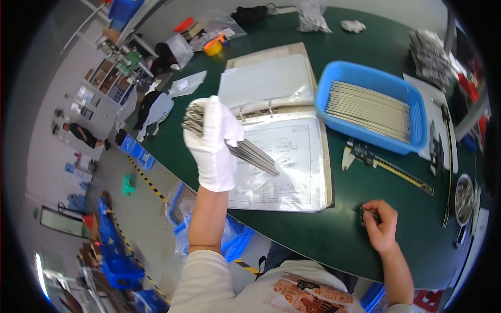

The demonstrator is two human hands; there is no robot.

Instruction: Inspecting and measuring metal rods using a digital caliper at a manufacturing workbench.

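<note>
My left hand [215, 146], in a white glove, is closed around a bundle of thin metal rods [255, 158]. Their near ends slant down over an open ring binder [278, 193] with drawing sheets in plastic sleeves. The other ends stick out past the glove. Low over the green table, my bare right hand [382, 224] has its fingers curled around a small dark metallic piece, mostly hidden by the fingers. Beyond the binder's right side, a blue plastic basket [371, 141] holds many similar rods [368, 109] lying side by side.
A digital caliper [383, 166] lies in front of the basket. To the right are a metal bowl of small parts [463, 201] and stacked bagged parts [430, 55]. Orange tape [213, 47] and plastic bags sit at the far left. A person [83, 136] stands across the room.
</note>
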